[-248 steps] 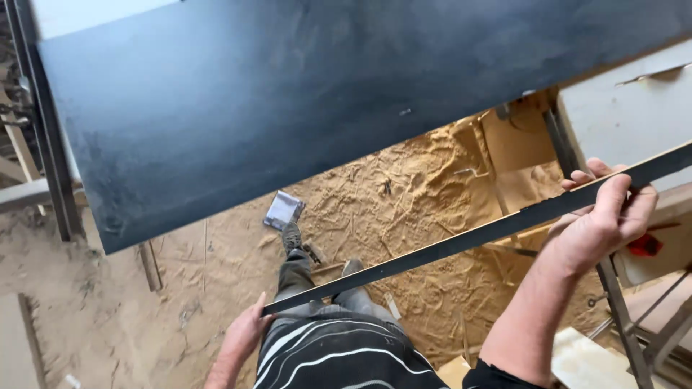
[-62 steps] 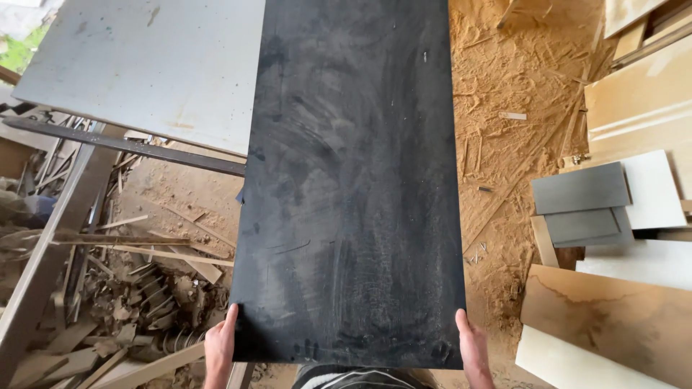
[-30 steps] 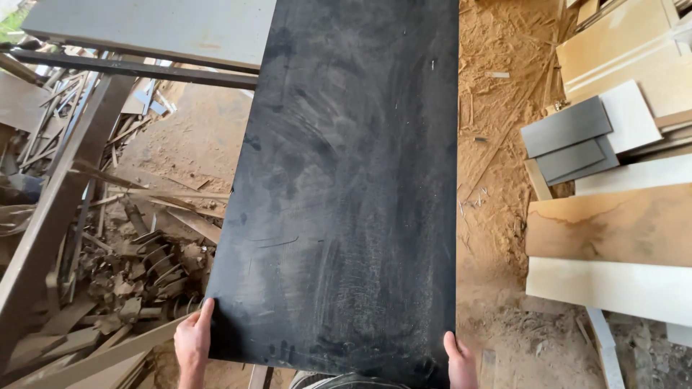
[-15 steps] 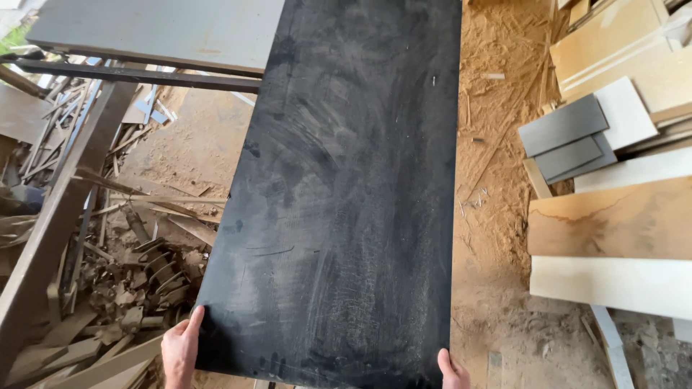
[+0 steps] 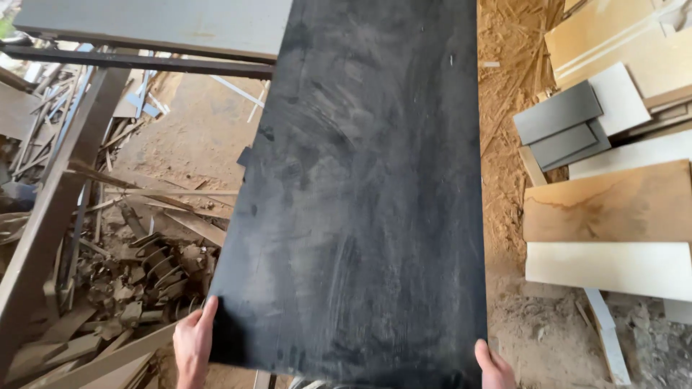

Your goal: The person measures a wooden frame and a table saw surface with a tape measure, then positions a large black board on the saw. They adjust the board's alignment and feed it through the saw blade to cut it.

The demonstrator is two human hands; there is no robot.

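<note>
A long black board [image 5: 360, 194], dusty and smeared, stretches away from me through the middle of the head view. My left hand [image 5: 193, 346] grips its near left corner, thumb up along the edge. My right hand [image 5: 494, 367] holds the near right corner, with only the thumb side showing at the bottom edge. The board's far end runs out of the top of the frame, over a grey panel [image 5: 158, 25].
A dark metal frame [image 5: 65, 180] and a heap of wood offcuts and scrap [image 5: 130, 274] lie at left. Stacked boards in tan, white and grey [image 5: 605, 187] lie at right. Sawdust covers the floor [image 5: 504, 144] between.
Earlier I held a thin strip with the board overhead. Now both hands hold the board's near end; over the last second it has tilted slightly, with my hands shifting a little right.
</note>
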